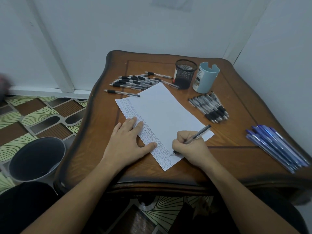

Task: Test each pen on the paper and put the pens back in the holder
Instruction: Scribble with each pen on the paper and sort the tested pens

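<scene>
On the wooden worktop [236,157], the paper [165,112] lies pinned under the flat, spread left hand [128,141] while the right hand [189,146], well apart from the mesh holder [185,73], curls its fingers round a pen [197,134], tip near the sheet's lower edge. Ease that pressure and the sheet could skid (smearing fresh marks), spoiling the test.
</scene>
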